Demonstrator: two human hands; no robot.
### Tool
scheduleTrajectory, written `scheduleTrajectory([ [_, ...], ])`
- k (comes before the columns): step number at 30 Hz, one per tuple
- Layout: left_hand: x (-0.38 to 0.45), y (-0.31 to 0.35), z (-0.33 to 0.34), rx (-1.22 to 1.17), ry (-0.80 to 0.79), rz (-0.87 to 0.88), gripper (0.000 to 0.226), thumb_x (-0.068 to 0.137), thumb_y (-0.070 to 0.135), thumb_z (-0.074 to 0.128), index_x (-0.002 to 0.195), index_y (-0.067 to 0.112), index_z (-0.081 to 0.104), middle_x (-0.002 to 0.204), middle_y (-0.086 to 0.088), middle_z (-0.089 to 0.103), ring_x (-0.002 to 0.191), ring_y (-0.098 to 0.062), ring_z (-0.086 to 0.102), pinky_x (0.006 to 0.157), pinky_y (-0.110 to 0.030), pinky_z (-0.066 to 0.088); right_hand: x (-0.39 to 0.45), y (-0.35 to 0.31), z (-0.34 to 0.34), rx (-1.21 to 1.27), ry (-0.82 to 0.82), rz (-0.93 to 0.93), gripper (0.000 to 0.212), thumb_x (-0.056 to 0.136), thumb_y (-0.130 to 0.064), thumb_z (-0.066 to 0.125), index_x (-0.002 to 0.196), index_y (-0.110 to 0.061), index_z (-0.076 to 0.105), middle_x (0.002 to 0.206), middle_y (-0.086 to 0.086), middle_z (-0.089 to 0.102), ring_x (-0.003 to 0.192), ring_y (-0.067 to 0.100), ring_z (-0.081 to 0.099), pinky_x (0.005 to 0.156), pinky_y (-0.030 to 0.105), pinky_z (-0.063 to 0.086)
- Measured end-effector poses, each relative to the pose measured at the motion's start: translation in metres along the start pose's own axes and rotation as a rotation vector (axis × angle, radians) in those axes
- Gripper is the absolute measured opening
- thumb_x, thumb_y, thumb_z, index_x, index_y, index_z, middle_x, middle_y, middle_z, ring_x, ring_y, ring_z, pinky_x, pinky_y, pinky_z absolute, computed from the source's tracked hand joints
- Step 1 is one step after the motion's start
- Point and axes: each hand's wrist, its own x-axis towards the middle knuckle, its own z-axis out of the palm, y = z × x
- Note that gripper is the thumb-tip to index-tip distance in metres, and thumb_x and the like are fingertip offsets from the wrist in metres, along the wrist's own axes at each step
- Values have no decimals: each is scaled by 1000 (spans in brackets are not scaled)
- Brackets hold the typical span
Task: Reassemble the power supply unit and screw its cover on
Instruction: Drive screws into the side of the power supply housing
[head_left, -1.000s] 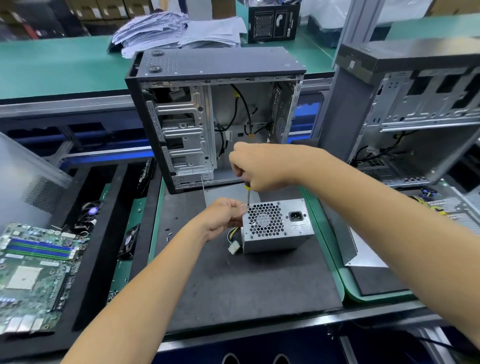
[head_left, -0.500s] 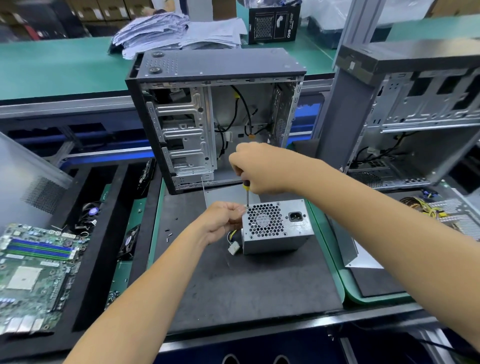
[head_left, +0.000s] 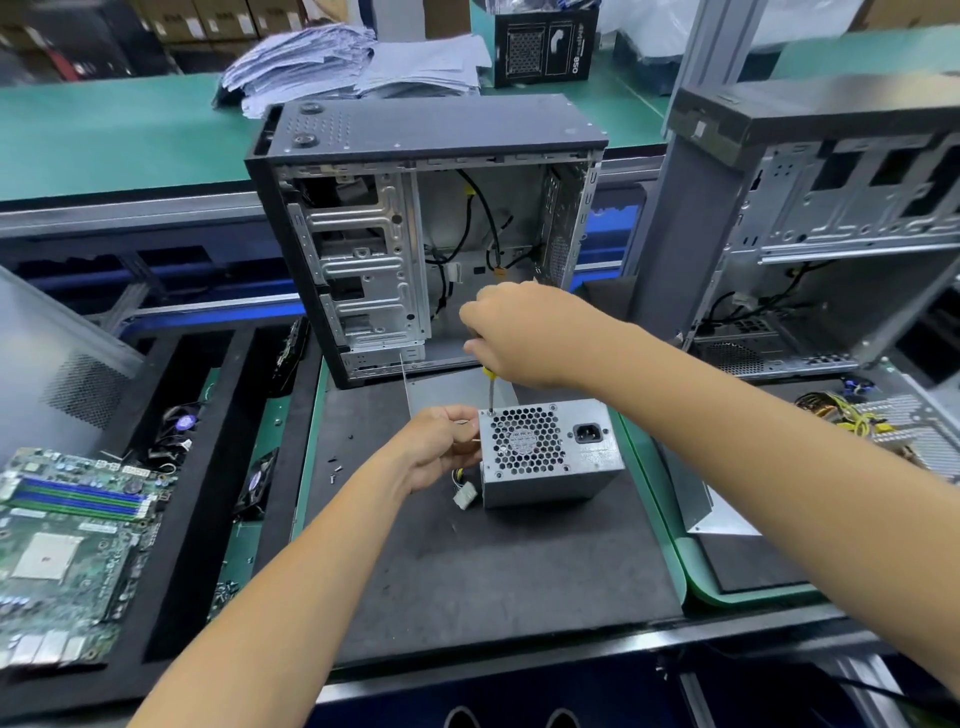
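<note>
Computer assembly or repair workshop: green-matted workbench (head_left: 119, 135), two open tower cases (head_left: 415, 234) (head_left: 831, 234), bare motherboard (head_left: 62, 545) in black foam tray (head_left: 218, 519), loose screws (head_left: 335, 467), paper stacks (head_left: 363, 67), cardboard boxes (head_left: 208, 18) behind

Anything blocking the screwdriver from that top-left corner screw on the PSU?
Nothing visible. The screwdriver in the right hand runs straight down to the power supply unit corner; the left hand holds the unit's left side, beside that path.

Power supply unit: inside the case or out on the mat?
Out. The power supply unit sits on the dark mat, in front of the open computer case.
</note>
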Motion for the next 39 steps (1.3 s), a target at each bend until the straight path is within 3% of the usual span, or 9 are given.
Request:
scheduleTrajectory([
  [2, -1, 0, 0, 13, 7, 1, 17, 95, 2, 51, 91, 8, 66, 80, -6, 73, 74, -17, 64, 71, -26, 58, 0, 0, 2, 76, -40, -41, 10, 94, -19, 52, 91, -15, 43, 92, 2, 39, 66, 17, 42, 62, 33, 37],
  [5, -2, 1, 1, 6, 14, 18, 16, 95, 1, 51, 91, 6, 66, 81, -8, 72, 77, -19, 63, 67, -25, 58, 2, -1, 3, 129, -72, -61, 17, 86, -8, 57, 84, -18, 43, 91, 1, 40, 67, 14, 44, 56, 28, 32],
  [8, -2, 1, 4, 2, 14, 24, 16, 95, 0, 50, 91, 7, 65, 75, -5, 72, 72, -16, 64, 66, -24, 58, 5, -3, 1, 84, -30, -42, 19, 89, -21, 62, 80, -17, 45, 83, 2, 47, 80, 25, 54, 67, 36, 46],
  [10, -2, -1, 5, 6, 3, 27, 18, 96, 0, 49, 91, 9, 64, 72, -3, 71, 69, -14, 62, 68, -24, 57, 5, -3, 0, 59, -8, -19, 29, 92, -29, 60, 75, -17, 40, 72, 2, 44, 78, 29, 53, 69, 38, 49],
  [15, -4, -2, 0, -7, -56, 30, 18, 95, 1, 49, 98, 9, 64, 71, -2, 70, 67, -11, 62, 71, -26, 55, 2, 1, 3, 42, 19, 24, 29, 97, -31, 49, 75, -14, 38, 69, 1, 40, 72, 29, 50, 62, 34, 40],
  [21, -4, 1, 1, 3, -58, 57, 18, 95, 0, 51, 102, 4, 66, 88, -13, 68, 78, -19, 60, 68, -24, 57, 1, 2, 4, 173, -31, 9, 17, 96, -23, 51, 87, -16, 39, 92, 4, 46, 81, 23, 46, 68, 31, 35],
  [30, -8, 0, 1, -62, -101, 70, 21, 97, 2, 45, 102, 0, 66, 94, -12, 71, 82, -20, 66, 67, -24, 54, 4, 0, 2, 254, -57, -77, 22, 84, -3, 60, 82, -21, 47, 76, -15, 41, 75, 12, 43, 54, 17, 28],
  [34, -11, 4, 0, -92, -143, 83, 23, 96, 14, 52, 102, -3, 66, 97, -13, 72, 83, -20, 70, 71, -25, 55, 6, -4, 4, 90, -31, -48, 23, 88, -16, 60, 77, -19, 41, 73, -3, 39, 77, 23, 49, 62, 31, 40],
  [39, -10, 12, 8, 50, -19, 78, 11, 87, 4, 64, 96, -3, 64, 72, -5, 72, 61, -10, 67, 60, -18, 54, 4, -7, 1, -57, 18, 10, 22, 98, -32, 49, 92, -12, 52, 78, 4, 36, 71, 28, 43, 61, 34, 37],
])
